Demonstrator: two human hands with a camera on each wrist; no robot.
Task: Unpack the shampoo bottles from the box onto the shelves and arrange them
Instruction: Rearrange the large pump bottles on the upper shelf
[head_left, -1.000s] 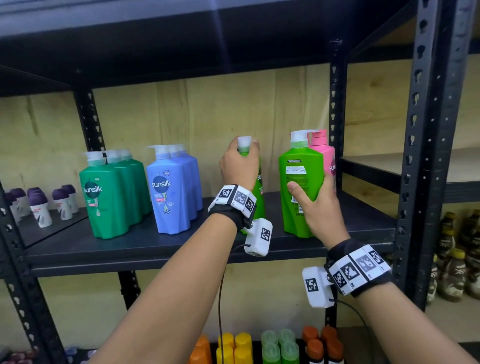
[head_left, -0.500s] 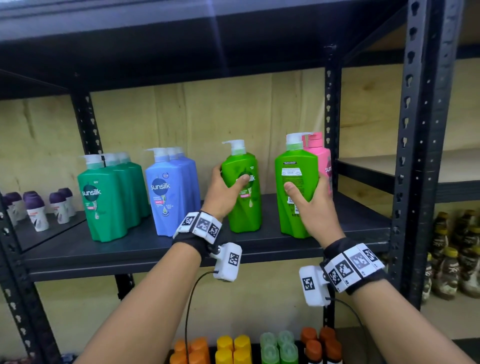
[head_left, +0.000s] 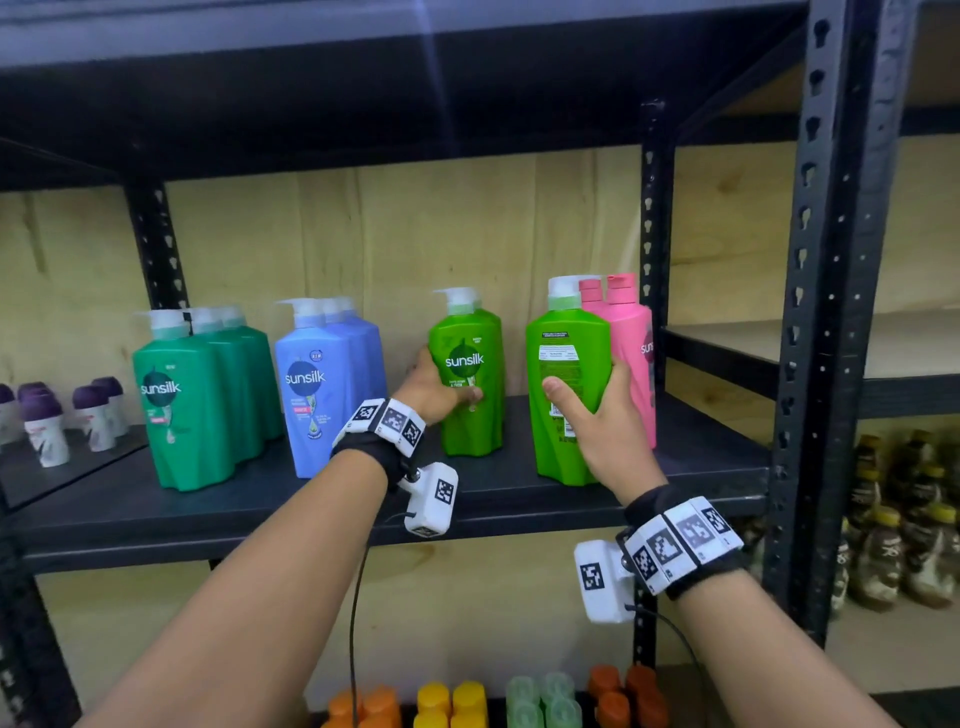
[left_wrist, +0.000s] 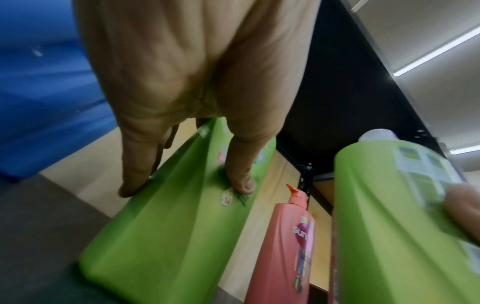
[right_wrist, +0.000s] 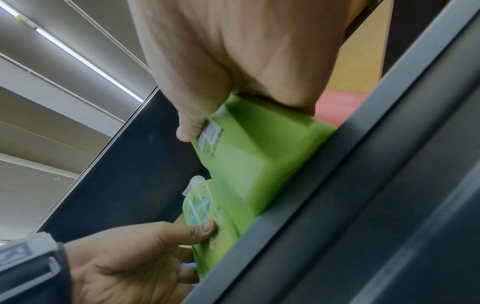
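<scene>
Two lime-green pump bottles are gripped upright on the dark shelf (head_left: 597, 499), one in each hand.

The left hand (head_left: 431, 387) is wrapped round the front-facing bottle (head_left: 470, 374), thumb on its label; the right hand (head_left: 602, 415) is wrapped round the back-facing bottle (head_left: 566, 364), just beside glossy pink bottles (head_left: 631, 332). Smooth, waisted plastic bodies are topped by white pumps.

Two bright lime-green plastic pump bottles are standing upright on the dark metal shelf (head_left: 519, 493). The lime-green bottle with the sunsilk logo facing out (head_left: 470, 374) is sitting toward the back edge, mid-shelf. The lime-green bottle with its back label facing out (head_left: 566, 395) is standing nearer the front edge, just beside the pink plastic pump bottles (head_left: 631, 353) at the shelf's right end.
</scene>
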